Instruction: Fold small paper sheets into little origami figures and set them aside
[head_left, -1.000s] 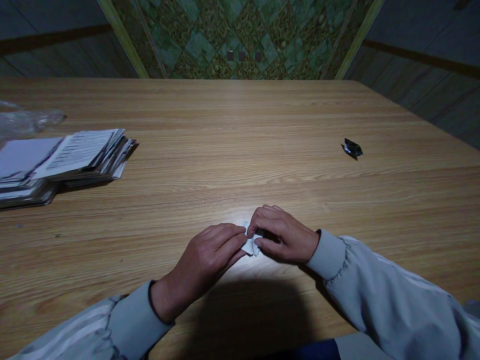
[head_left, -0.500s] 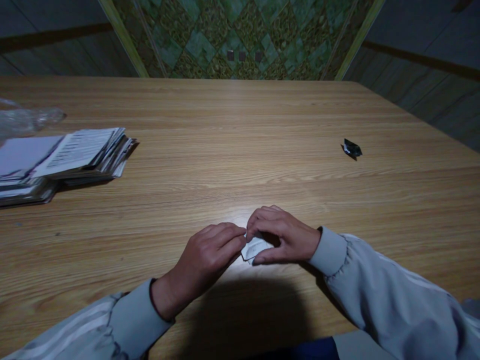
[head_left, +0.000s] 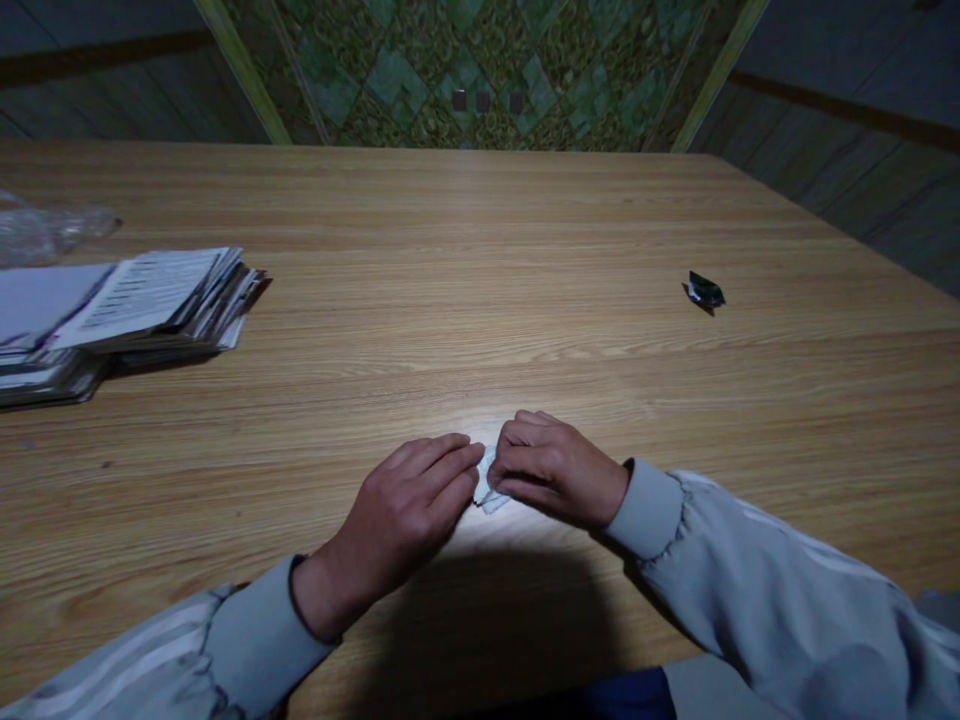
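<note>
A small piece of folded white paper (head_left: 486, 482) lies on the wooden table in front of me, partly covered by my fingers. My left hand (head_left: 409, 505) holds its left edge, with the fingers close together and the thumb hidden underneath. From the right, my right hand (head_left: 559, 468) is closed on the paper, thumb and bent fingers pinched together over it. Much of the sheet is hidden beneath the right fingers. Both hands rest low, close to the tabletop.
A stack of papers (head_left: 150, 300) sits on the left side of the table (head_left: 450, 260). Behind it is crumpled clear plastic (head_left: 52, 232). A small, dark, shiny folded object (head_left: 705, 290) lies to the right. A patterned wall (head_left: 480, 60) stands beyond the far edge.
My right thumb and fingers have closed together from a wider spread over the paper, covering more of it. The view has shifted slightly; the left hand keeps its place at the paper's edge.
</note>
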